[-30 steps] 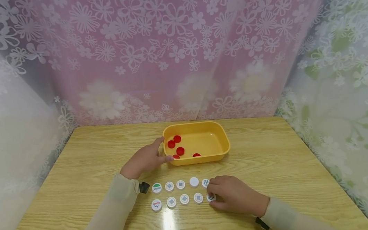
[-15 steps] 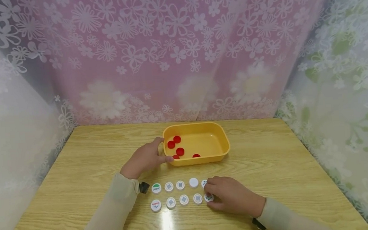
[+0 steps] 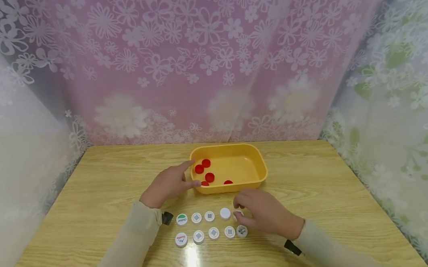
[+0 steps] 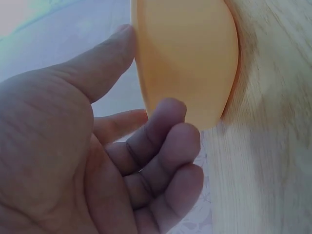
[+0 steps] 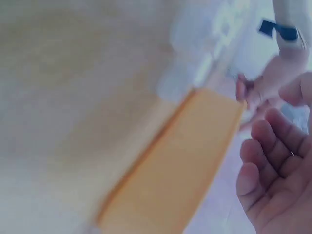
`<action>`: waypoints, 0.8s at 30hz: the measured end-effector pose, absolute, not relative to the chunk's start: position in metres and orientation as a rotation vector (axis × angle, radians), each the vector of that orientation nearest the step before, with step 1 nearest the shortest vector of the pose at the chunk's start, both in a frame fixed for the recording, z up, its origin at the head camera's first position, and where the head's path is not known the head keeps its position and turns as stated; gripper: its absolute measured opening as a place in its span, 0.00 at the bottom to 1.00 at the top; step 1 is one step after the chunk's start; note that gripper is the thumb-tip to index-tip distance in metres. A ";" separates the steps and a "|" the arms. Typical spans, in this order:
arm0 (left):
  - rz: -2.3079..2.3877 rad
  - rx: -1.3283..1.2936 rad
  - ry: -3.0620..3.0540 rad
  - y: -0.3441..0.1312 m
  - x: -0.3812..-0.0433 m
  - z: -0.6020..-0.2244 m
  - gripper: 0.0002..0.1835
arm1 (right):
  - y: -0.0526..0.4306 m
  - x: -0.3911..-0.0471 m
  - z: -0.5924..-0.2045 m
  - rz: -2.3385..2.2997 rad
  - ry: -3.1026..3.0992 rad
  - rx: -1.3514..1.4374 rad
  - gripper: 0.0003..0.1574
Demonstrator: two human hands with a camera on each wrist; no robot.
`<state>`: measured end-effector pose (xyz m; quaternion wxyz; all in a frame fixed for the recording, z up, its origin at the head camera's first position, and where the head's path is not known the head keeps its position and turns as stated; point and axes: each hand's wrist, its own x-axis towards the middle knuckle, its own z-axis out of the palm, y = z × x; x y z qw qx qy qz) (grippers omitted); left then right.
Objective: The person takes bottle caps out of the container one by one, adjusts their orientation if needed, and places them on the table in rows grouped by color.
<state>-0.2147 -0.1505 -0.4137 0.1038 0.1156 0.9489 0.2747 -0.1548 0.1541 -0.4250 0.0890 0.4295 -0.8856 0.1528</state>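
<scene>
Two rows of white bottle caps [image 3: 213, 232] lie on the table in front of a yellow plastic bin [image 3: 245, 185]. My left hand [image 3: 169, 187] is at the bin's left end, its thumb and forefinger touching the rim. In the left wrist view its other fingers [image 4: 183, 144] bend loosely beside the bin's wall. My right hand [image 3: 265, 211] hovers at the right end of the rows, partly covering the last cap [image 3: 237, 213] of the back row. Its thumb and fingers stand apart with nothing between them in the right wrist view. Several red caps [image 3: 210, 177] lie inside the bin.
The wooden table [image 3: 121, 170] extends to both sides of the bin. A pink flowered curtain [image 3: 182, 90] hangs behind its far edge, with pale patterned sheets [image 3: 387, 120] at the sides.
My right hand has lifted off the last cap of the front row and moved back toward the bin, uncovering that cap. My left forefinger has straightened at the rim.
</scene>
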 end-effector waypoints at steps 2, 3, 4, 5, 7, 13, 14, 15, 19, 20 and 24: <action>0.818 0.342 2.794 -0.151 -0.213 -0.413 0.44 | 0.147 -0.168 -0.417 0.497 -2.621 1.221 0.05; 0.828 0.337 2.789 -0.151 -0.213 -0.412 0.43 | 0.143 -0.175 -0.413 0.523 -2.629 1.184 0.05; 0.836 0.335 2.785 -0.151 -0.212 -0.412 0.43 | 0.139 -0.183 -0.409 0.559 -2.647 1.143 0.06; 0.846 0.331 2.780 -0.151 -0.212 -0.411 0.43 | 0.135 -0.191 -0.406 0.589 -2.669 1.105 0.07; 0.862 0.327 2.769 -0.151 -0.211 -0.411 0.43 | 0.125 -0.207 -0.402 0.629 -2.745 1.031 0.11; 0.958 0.352 2.719 -0.151 -0.214 -0.415 0.47 | 0.097 -0.240 -0.408 0.531 -3.049 0.951 0.23; 0.988 0.347 2.706 -0.151 -0.216 -0.417 0.47 | 0.093 -0.243 -0.409 0.509 -3.089 0.945 0.25; 1.022 0.337 2.691 -0.151 -0.217 -0.419 0.47 | 0.090 -0.247 -0.411 0.485 -3.123 0.941 0.26; 1.236 0.235 2.577 -0.148 -0.221 -0.428 0.44 | 0.082 -0.258 -0.415 0.428 -3.208 0.883 0.30; 1.310 0.205 2.534 -0.147 -0.222 -0.430 0.43 | 0.080 -0.261 -0.416 0.417 -3.224 0.875 0.31; 1.581 0.088 2.360 -0.139 -0.222 -0.436 0.42 | 0.078 -0.268 -0.416 0.383 -3.283 0.854 0.31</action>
